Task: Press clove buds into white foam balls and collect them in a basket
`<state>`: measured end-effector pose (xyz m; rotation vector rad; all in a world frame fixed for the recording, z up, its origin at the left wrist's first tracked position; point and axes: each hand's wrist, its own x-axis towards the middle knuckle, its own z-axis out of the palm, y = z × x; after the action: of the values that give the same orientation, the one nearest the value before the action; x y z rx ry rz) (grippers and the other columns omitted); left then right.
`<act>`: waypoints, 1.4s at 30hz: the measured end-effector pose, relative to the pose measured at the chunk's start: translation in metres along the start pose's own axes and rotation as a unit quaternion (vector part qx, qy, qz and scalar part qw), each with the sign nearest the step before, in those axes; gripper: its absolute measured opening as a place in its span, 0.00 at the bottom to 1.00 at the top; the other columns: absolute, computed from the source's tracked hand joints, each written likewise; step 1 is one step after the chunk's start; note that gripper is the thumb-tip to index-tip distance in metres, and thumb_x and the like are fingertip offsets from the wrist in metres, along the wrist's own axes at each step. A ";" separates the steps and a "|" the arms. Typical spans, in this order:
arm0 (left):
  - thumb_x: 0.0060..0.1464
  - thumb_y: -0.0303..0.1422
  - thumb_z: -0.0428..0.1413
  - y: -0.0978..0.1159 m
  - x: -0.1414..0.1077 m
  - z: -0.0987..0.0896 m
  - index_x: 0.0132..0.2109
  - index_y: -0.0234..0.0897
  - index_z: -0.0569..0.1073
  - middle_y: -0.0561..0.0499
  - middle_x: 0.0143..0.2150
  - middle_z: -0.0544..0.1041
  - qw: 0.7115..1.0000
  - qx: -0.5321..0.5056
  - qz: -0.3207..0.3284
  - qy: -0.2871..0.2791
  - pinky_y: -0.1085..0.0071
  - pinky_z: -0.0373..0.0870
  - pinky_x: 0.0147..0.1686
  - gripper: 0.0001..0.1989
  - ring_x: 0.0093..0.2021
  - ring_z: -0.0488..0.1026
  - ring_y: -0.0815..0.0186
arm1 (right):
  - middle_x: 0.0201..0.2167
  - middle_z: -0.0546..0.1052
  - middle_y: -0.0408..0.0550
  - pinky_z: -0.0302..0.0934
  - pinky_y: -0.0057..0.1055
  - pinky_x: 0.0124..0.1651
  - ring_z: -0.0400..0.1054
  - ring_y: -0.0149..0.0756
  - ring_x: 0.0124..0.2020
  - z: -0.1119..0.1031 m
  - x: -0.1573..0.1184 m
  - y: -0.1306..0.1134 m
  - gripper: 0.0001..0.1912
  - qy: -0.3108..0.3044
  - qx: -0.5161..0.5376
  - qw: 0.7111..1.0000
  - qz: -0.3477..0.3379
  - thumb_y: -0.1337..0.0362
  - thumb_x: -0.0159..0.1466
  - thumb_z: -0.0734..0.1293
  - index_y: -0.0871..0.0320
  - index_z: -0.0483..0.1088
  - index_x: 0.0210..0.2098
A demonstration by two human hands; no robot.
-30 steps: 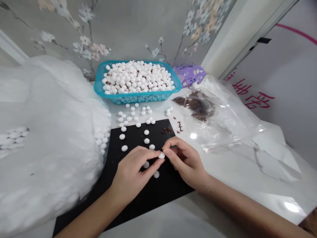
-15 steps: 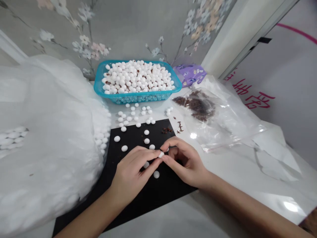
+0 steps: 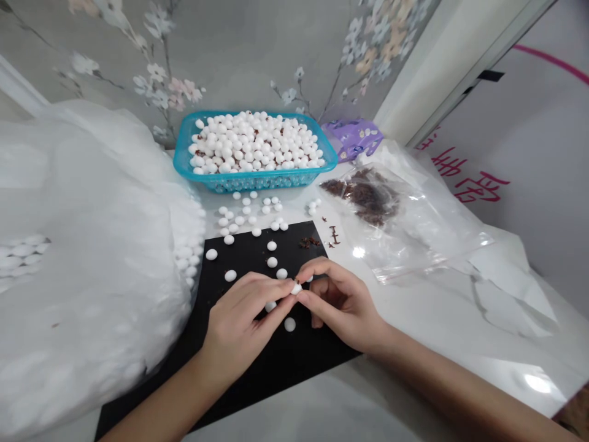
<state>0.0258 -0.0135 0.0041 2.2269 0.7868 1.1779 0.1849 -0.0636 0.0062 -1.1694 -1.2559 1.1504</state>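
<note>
The left hand (image 3: 243, 319) pinches a small white ball (image 3: 296, 288) with its thumb and finger. The right hand (image 3: 345, 304) is pinched in too, its fingertips at the ball and a tiny brown bit (image 3: 297, 281) on it.

The ball is over a black mat (image 3: 257, 374). From the ball, loose balls (image 3: 289, 324) lie on the mat at 6, 8, 9, 10 and 11 o'clock. A big bag of balls (image 3: 101, 264) sits at 9. Brown pieces (image 3: 309, 243) lie near 1, and a clear bag (image 3: 414, 227) with brown stuff at 2. Farther off, a heaped blue tub (image 3: 257, 179) is at 11, a purple pack (image 3: 353, 138) at 1.
</note>
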 end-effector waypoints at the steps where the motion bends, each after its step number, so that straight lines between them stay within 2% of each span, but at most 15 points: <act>1: 0.49 0.25 0.59 0.000 0.000 0.000 0.39 0.43 0.73 0.55 0.33 0.79 1.000 -0.001 0.001 0.001 0.71 0.72 0.31 0.10 0.32 0.75 0.67 | 0.36 0.66 0.43 0.60 0.19 0.17 0.62 0.18 0.18 0.000 0.000 0.000 0.06 0.000 -0.001 1.000 -0.003 0.64 0.61 0.64 0.55 0.65 0.38; 13: 0.48 0.25 0.59 0.000 0.002 0.000 0.37 0.43 0.74 0.55 0.32 0.79 0.999 -0.022 -0.019 0.017 0.71 0.73 0.30 0.09 0.30 0.75 0.68 | 0.38 0.68 0.45 0.61 0.20 0.18 0.63 0.19 0.18 0.005 -0.002 0.005 0.05 0.029 -0.003 0.999 -0.025 0.64 0.61 0.64 0.56 0.66 0.38; 17: 0.48 0.27 0.60 0.001 0.004 -0.002 0.34 0.42 0.75 0.55 0.30 0.79 0.997 -0.038 -0.070 0.017 0.73 0.73 0.29 0.05 0.29 0.75 0.69 | 0.32 0.71 0.44 0.61 0.21 0.20 0.63 0.21 0.19 0.004 0.000 0.003 0.11 0.034 -0.031 0.998 -0.036 0.64 0.60 0.66 0.55 0.66 0.43; 22: 0.47 0.27 0.60 0.003 0.007 -0.004 0.32 0.40 0.76 0.55 0.28 0.78 0.990 -0.068 -0.126 -0.005 0.78 0.73 0.27 0.04 0.27 0.74 0.71 | 0.19 0.66 0.37 0.60 0.21 0.20 0.63 0.24 0.19 -0.001 0.002 0.002 0.09 0.032 -0.065 0.996 -0.047 0.65 0.58 0.68 0.55 0.68 0.39; 24: 0.46 0.27 0.61 0.003 0.008 -0.004 0.32 0.40 0.77 0.56 0.27 0.77 0.986 -0.079 -0.150 -0.007 0.79 0.72 0.26 0.04 0.26 0.74 0.72 | 0.23 0.68 0.38 0.60 0.21 0.21 0.63 0.23 0.20 -0.001 0.002 0.004 0.12 0.020 -0.056 0.996 -0.063 0.67 0.57 0.69 0.55 0.67 0.40; 27: 0.45 0.27 0.61 0.002 0.008 -0.005 0.32 0.39 0.77 0.56 0.28 0.78 0.982 -0.095 -0.163 -0.009 0.80 0.73 0.27 0.04 0.26 0.75 0.72 | 0.35 0.69 0.43 0.61 0.21 0.22 0.63 0.21 0.22 -0.001 0.001 0.007 0.14 0.004 -0.036 0.997 -0.069 0.68 0.57 0.69 0.54 0.65 0.41; 30: 0.45 0.26 0.61 0.001 0.008 -0.005 0.32 0.40 0.77 0.55 0.28 0.78 0.980 -0.115 -0.164 -0.018 0.79 0.73 0.27 0.05 0.27 0.75 0.71 | 0.37 0.68 0.43 0.61 0.21 0.23 0.62 0.21 0.23 -0.002 0.002 0.007 0.12 -0.009 -0.026 0.998 -0.052 0.67 0.57 0.68 0.54 0.64 0.39; 34: 0.45 0.25 0.61 -0.003 0.008 -0.004 0.32 0.40 0.78 0.55 0.29 0.79 0.963 -0.169 -0.207 -0.047 0.79 0.74 0.28 0.06 0.28 0.76 0.70 | 0.36 0.68 0.43 0.62 0.21 0.24 0.63 0.22 0.23 -0.006 0.003 0.005 0.11 -0.018 -0.052 0.997 -0.048 0.67 0.57 0.68 0.54 0.64 0.39; 37: 0.45 0.27 0.61 -0.006 0.008 -0.004 0.32 0.41 0.78 0.55 0.29 0.79 0.943 -0.218 -0.244 -0.059 0.79 0.75 0.29 0.05 0.28 0.76 0.70 | 0.37 0.68 0.46 0.62 0.22 0.23 0.62 0.23 0.23 -0.008 0.005 0.005 0.09 0.000 -0.107 0.991 -0.075 0.68 0.59 0.67 0.55 0.65 0.38; 42: 0.44 0.28 0.62 -0.007 0.010 -0.005 0.31 0.40 0.78 0.55 0.29 0.80 0.913 -0.256 -0.306 -0.082 0.80 0.74 0.33 0.04 0.30 0.77 0.70 | 0.23 0.63 0.41 0.58 0.22 0.20 0.65 0.31 0.30 -0.003 0.004 0.007 0.11 0.037 -0.187 0.968 -0.161 0.70 0.58 0.67 0.55 0.65 0.40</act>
<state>0.0243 -0.0009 0.0082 1.4653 0.8912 0.7570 0.1883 -0.0594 -0.0008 -1.2091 -1.5817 0.6413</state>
